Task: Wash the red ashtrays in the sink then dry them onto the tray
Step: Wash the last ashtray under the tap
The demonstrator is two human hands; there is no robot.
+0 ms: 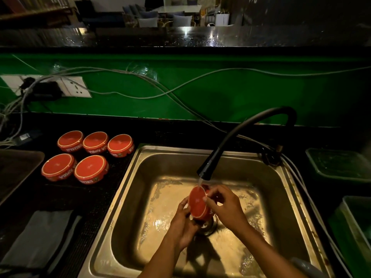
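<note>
Dim bar lighting falls on a black counter point(96, 197) backed by a green wall point(220, 93), with a stainless steel sink point(128, 189) set into it. Over the sink's middle, a red ashtray point(197, 203) is held tilted on edge, its flat base facing the camera, right under the thin stream of water from the black gooseneck faucet point(241, 133). The left hand point(183, 223) cups the ashtray from below and behind, fingers curled around its lower rim. The right hand point(224, 205) grips it from the right side, thumb pressing on the near edge. Below them sits the drain point(208, 227), and water sheets across the sink floor.

Left of the sink, five more red ashtrays point(91, 169) stand upside down on the counter, three in a back row and two in front, close together. Further left lies the edge of a dark tray point(18, 169). A grey cloth point(40, 237), probably folded, rests on the counter nearer the camera. White sockets point(75, 86) and loose cables point(180, 87) run along the wall.
</note>
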